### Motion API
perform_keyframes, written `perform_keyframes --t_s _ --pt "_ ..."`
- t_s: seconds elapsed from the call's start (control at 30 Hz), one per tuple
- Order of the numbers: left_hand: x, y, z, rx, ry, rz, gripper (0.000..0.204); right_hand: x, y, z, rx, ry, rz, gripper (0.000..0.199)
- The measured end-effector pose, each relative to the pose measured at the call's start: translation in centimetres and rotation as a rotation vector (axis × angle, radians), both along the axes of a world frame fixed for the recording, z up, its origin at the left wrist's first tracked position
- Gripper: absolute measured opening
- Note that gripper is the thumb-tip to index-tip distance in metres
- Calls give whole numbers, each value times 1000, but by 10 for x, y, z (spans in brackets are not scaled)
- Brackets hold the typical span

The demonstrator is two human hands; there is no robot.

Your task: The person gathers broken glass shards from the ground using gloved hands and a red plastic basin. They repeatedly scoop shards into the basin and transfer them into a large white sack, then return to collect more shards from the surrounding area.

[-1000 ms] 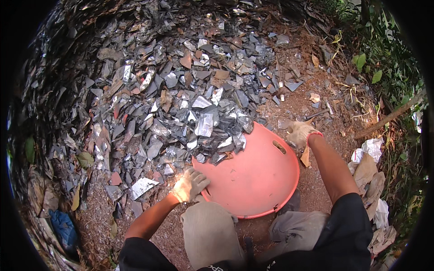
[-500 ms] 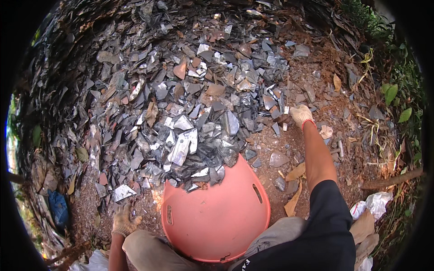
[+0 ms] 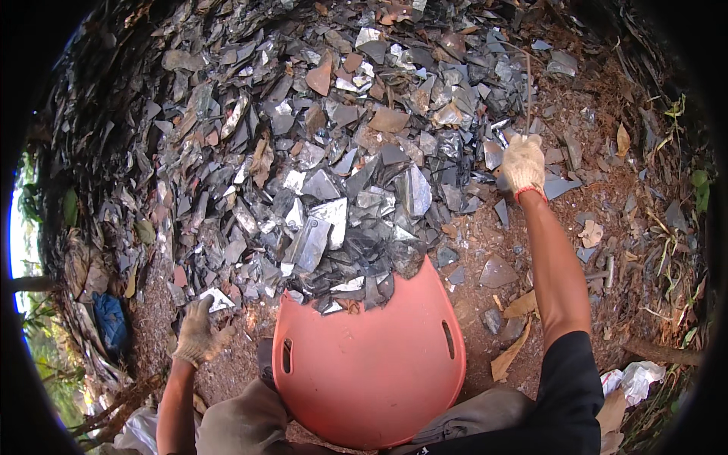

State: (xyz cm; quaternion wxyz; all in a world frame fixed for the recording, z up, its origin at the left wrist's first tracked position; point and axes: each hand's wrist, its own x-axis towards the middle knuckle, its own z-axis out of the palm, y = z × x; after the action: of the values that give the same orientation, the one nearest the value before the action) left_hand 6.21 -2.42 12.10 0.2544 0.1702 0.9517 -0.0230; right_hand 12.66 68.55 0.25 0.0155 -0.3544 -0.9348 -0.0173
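A salmon-red plastic scoop basin (image 3: pixel 371 379) with a slot handle on each side lies between my knees. Its far edge is covered by a heap of broken glass shards (image 3: pixel 326 227), grey, silvery and dark. My right hand (image 3: pixel 525 161), in a cream knit glove, is closed at the right edge of the heap. A thin rod (image 3: pixel 528 91) runs out from its fingers and bends at the far end; the part inside the hand is hidden. To the left of the basin, my gloved left hand (image 3: pixel 199 334) has its fingers spread, beside a pale shard (image 3: pixel 218 299).
A taller bank of shards (image 3: pixel 91 152) rises at the left. Dry leaves (image 3: pixel 512 353) and a stick (image 3: pixel 660 351) lie on the soil at right. White plastic (image 3: pixel 641 379) sits at lower right, blue plastic (image 3: pixel 111 322) at lower left. Plants border the right side.
My right hand has moved forward along the heap's right edge, with the thin rod in it. The left hand has lifted forward toward the pale shard. The view has shifted slightly.
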Motion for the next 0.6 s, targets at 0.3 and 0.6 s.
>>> perform_keyframes --t_s 0.3,0.6 --pt "-84 161 -171 162 146 -464 167 -181 -73 -31 -182 -106 56 42" --pt "-92 137 -197 532 344 -421 163 -141 -193 -21 -192 -404 -16 43"
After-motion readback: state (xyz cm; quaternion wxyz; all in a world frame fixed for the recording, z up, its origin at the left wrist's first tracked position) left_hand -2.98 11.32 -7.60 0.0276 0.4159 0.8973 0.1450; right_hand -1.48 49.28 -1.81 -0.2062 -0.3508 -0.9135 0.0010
